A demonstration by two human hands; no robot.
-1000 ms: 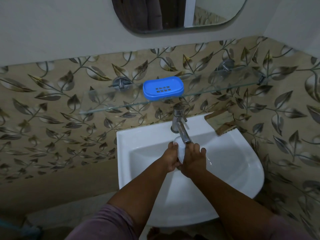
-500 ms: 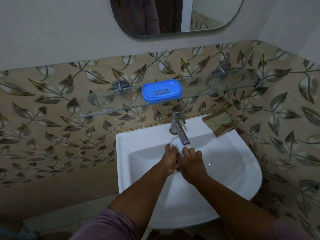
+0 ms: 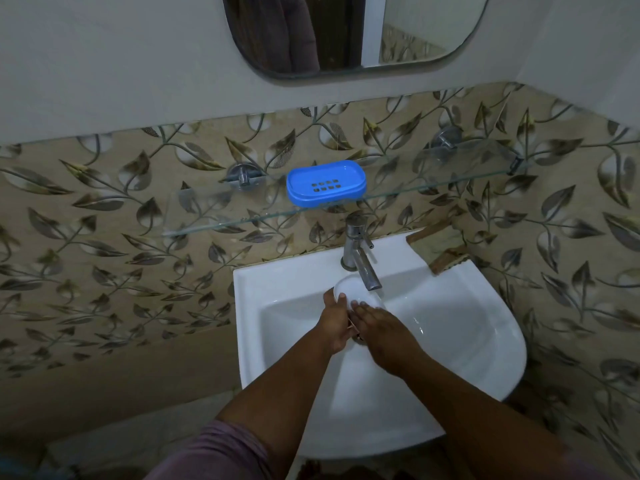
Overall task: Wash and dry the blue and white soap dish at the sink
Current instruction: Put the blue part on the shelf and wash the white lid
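Observation:
The white part of the soap dish is under the metal tap, over the white sink. My left hand grips its left edge, thumb on the rim. My right hand lies flat on the dish's inside, fingers straight and pressed against it. The blue perforated part of the soap dish sits on the glass shelf above the tap. Whether water runs from the tap is hard to tell.
A mirror hangs above the shelf. Leaf-pattern tiles cover the wall on both sides. A brown patch sits at the sink's back right corner against the wall. The basin stands in a room corner, with a wall close on the right.
The white dish has tilted to show more of its inside under the tap. My right hand has slid across it, its fingers now flatter. The blue part has stayed on the shelf.

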